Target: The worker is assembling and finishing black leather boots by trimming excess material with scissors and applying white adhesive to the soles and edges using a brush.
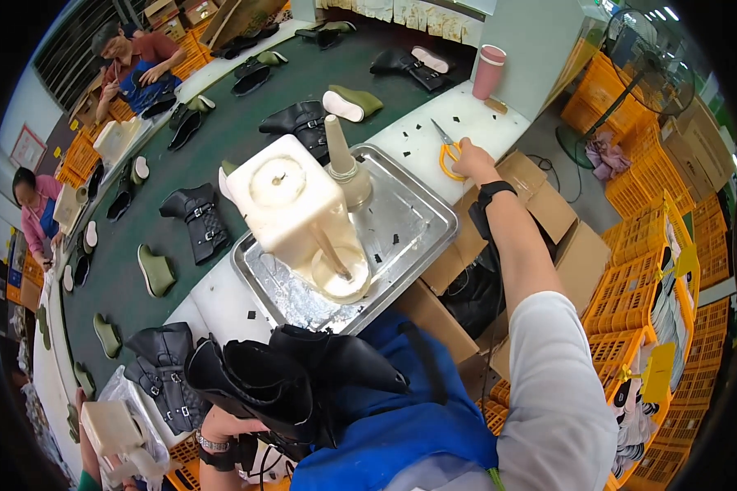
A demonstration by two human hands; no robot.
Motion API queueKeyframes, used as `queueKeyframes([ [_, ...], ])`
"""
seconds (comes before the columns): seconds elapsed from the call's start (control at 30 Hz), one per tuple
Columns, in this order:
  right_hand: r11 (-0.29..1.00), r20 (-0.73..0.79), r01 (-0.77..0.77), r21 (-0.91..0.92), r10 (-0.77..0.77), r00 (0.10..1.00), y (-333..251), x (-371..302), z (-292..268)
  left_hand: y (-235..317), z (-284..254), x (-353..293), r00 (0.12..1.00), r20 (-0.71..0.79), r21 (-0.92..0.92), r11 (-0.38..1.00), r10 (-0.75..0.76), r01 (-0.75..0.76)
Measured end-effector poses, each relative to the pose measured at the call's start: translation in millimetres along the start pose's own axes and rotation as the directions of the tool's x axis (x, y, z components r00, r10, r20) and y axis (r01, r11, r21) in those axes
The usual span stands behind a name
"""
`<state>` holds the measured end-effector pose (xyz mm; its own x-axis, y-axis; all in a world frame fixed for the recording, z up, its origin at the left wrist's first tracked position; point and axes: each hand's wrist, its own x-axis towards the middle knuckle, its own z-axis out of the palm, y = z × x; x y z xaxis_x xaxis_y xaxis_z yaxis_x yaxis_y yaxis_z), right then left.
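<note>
Out to the right, my right hand [475, 162] has its fingers closed at the orange handles of a pair of scissors [448, 152]. Their blades point away over the white table. Near my body, my left hand [236, 424] holds black boots [262, 370] from below; most of its fingers are hidden behind them. The boot openings face up, beside my blue apron [385, 434]. A metal tray [422, 233] in front of me bears a white plastic container [291, 192] and a beige cone-shaped bottle [345, 168].
A green conveyor belt [221, 155] carries black boots and olive shoe pieces. Right of the tray stands an open cardboard box [585, 270] with black boots inside. Orange crates [622, 303] are stacked at right. A pink cup [489, 74] stands at the table's far end. Other people sit across the belt.
</note>
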<state>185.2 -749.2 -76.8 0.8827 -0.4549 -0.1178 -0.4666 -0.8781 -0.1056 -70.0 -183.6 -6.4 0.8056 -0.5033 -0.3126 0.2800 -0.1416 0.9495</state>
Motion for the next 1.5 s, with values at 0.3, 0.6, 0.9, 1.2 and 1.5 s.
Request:
queueKeyframes([
  [0.3,0.12,-0.167,0.189,0.975,-0.177,0.97,61,-153,7,7,-8,0,0.993,0.113,0.226,0.974,-0.015,-0.011],
  [0.6,0.362,-0.118,0.533,0.764,-0.734,0.669,19,-322,-43,-21,-19,5,0.971,0.176,0.095,0.984,-0.163,0.148],
  [0.9,0.355,0.05,0.559,0.749,-0.872,0.487,-12,-324,-42,-15,-14,1,0.976,0.218,0.095,0.995,-0.016,-0.005],
  [1.2,0.232,-0.01,0.595,0.77,-0.927,0.374,-21,-318,-33,-15,-12,2,0.966,0.231,0.125,0.981,0.114,-0.146],
  [1.5,0.256,0.074,0.464,0.848,-0.924,0.375,-19,-320,-34,-13,-10,5,0.947,0.244,0.173,0.952,0.207,-0.253],
])
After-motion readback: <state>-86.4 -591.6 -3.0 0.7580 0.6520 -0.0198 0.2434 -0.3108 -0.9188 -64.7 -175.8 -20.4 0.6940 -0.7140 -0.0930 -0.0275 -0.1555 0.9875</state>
